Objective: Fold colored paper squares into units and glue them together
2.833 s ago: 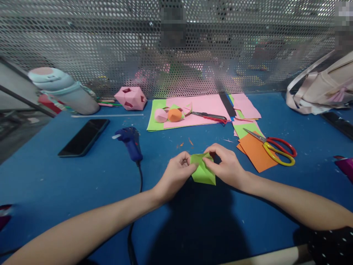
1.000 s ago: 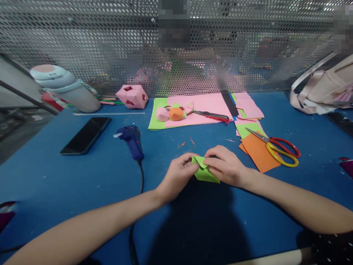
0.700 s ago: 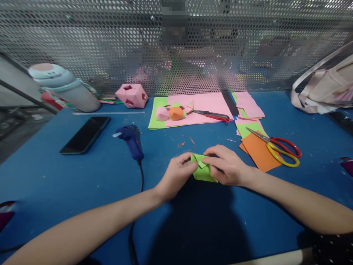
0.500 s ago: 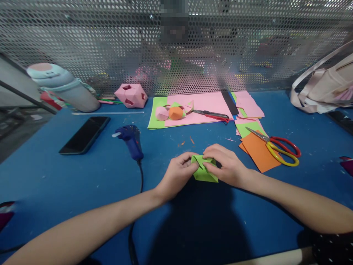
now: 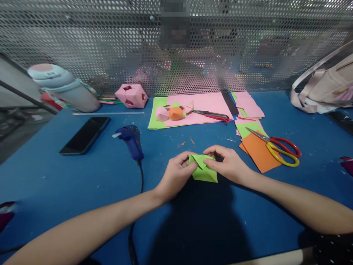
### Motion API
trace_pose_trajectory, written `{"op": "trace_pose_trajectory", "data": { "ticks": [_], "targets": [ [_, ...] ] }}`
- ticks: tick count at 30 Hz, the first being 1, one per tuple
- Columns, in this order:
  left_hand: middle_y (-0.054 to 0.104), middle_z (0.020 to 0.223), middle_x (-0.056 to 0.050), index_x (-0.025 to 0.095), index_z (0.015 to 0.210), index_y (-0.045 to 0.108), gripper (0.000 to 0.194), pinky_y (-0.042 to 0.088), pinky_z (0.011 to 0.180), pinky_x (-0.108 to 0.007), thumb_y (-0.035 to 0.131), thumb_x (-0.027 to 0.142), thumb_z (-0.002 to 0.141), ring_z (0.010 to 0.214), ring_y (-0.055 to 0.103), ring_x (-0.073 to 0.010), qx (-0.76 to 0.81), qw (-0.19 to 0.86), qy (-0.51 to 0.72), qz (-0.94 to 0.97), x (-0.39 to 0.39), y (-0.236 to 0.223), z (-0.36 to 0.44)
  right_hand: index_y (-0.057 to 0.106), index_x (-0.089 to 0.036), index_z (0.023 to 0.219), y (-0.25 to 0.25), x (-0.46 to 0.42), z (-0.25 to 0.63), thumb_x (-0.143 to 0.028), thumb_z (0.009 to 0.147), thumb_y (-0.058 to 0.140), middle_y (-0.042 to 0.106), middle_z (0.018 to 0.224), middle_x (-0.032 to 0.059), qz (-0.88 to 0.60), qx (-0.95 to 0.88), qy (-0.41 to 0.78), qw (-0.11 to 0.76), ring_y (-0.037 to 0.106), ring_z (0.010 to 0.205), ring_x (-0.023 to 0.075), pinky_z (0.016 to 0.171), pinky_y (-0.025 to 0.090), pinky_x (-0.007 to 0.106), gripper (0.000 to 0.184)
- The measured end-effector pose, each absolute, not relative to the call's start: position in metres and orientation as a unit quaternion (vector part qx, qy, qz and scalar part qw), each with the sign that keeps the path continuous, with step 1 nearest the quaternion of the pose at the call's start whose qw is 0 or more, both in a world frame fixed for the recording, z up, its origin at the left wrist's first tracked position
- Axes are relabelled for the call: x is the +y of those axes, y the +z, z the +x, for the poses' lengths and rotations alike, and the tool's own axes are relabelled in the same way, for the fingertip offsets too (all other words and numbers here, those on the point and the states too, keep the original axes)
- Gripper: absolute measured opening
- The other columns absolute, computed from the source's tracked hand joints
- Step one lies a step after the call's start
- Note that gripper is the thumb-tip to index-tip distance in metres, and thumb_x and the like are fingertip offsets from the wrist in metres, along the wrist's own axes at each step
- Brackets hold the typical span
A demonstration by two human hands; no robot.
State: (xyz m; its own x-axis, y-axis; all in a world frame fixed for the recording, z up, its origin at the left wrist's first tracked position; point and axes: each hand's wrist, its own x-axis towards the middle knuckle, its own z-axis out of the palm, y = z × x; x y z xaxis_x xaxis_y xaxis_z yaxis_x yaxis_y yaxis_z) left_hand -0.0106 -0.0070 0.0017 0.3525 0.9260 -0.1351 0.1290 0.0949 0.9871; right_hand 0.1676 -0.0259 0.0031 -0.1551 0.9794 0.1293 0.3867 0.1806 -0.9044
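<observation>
Between my two hands is a small piece of green paper, folded with its upper flap turned down to a point. My left hand pinches its left edge, thumb on the front and fingers behind. At the upper right, my right hand grips the same paper, its thumb pressing the flap and its index finger curled over the top edge. The fingers behind the paper are partly hidden.
A blue glue gun with its cord lies to the left, near a phone. Scissors rest on orange paper at right. Behind are a utility knife, pink paper, a pink paper ball and a bottle.
The green paper's top flap now lies flatter and shows more. My right fingers have shifted slightly along the top edge; my left hand has barely moved.
</observation>
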Motion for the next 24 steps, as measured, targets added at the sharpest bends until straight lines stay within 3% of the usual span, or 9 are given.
{"op": "trace_pose_trajectory", "data": {
  "ticks": [5, 19, 24],
  "targets": [
    [0.057, 0.068, 0.003, 0.014, 0.076, 0.059, 0.006, 0.039, 0.059, -0.017, 0.058, 0.019, 0.075, 0.063, 0.048, -0.0079, 0.465, 0.575, 0.335, 0.583, -0.0049, 0.0012, -0.0108, 0.064, -0.017, 0.083, 0.0055, -0.0261, 0.1684, -0.025, 0.079, 0.062, 0.061, 0.074, -0.0015, -0.483, -0.639, 0.452, 0.394, 0.051, 0.065, 0.0088, 0.059, 0.04, 0.02, 0.009],
    [0.056, 0.067, 0.003, 0.015, 0.075, 0.057, 0.006, 0.038, 0.057, -0.019, 0.056, 0.02, 0.076, 0.062, 0.048, -0.0088, 0.466, 0.575, 0.317, 0.593, -0.0077, 0.003, -0.0109, 0.065, -0.017, 0.083, 0.001, -0.0242, 0.171, -0.031, 0.079, 0.063, 0.062, 0.075, 0.0, -0.485, -0.598, 0.497, 0.401, 0.053, 0.066, 0.0105, 0.061, 0.041, 0.022, 0.015],
    [0.057, 0.072, 0.002, 0.015, 0.074, 0.057, 0.004, 0.039, 0.06, -0.019, 0.055, 0.018, 0.076, 0.065, 0.049, -0.0089, 0.454, 0.573, 0.32, 0.603, -0.0073, 0.0001, -0.0105, 0.066, -0.018, 0.095, 0.0021, -0.0263, 0.1681, -0.032, 0.078, 0.063, 0.059, 0.074, -0.0005, -0.477, -0.602, 0.51, 0.388, 0.052, 0.066, 0.0103, 0.061, 0.041, 0.022, 0.022]
  ]
}}
